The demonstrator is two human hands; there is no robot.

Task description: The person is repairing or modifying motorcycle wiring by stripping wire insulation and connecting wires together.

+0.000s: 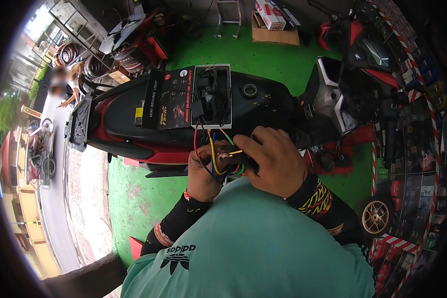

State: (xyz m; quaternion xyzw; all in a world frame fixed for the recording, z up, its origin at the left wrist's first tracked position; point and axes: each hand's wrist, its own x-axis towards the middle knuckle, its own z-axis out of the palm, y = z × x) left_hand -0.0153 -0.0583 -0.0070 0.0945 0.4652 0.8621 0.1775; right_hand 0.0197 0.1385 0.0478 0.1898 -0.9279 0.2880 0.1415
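Note:
My left hand (203, 177) is closed round a bundle of coloured wires (214, 156) in front of my chest. Red, blue, yellow and green strands loop up from it toward an open box (225, 119) on the motorcycle seat (258, 107). Close beside it, my right hand (278, 161) has its fingers bent and pinched at the same bundle, where a short yellow wire end (236, 152) sticks out. A dark piece lies between the two hands, too small and shaded to name. Inside the box sit black cables and black parts (209, 89).
A tape roll (249, 90) rests on the seat, right of the box. Another motorcycle (367, 49) stands at the far right. Shelves of packaged goods (422, 198) line the right side. A cardboard box (275, 35) is on the green floor behind. A person (72, 84) is at the left.

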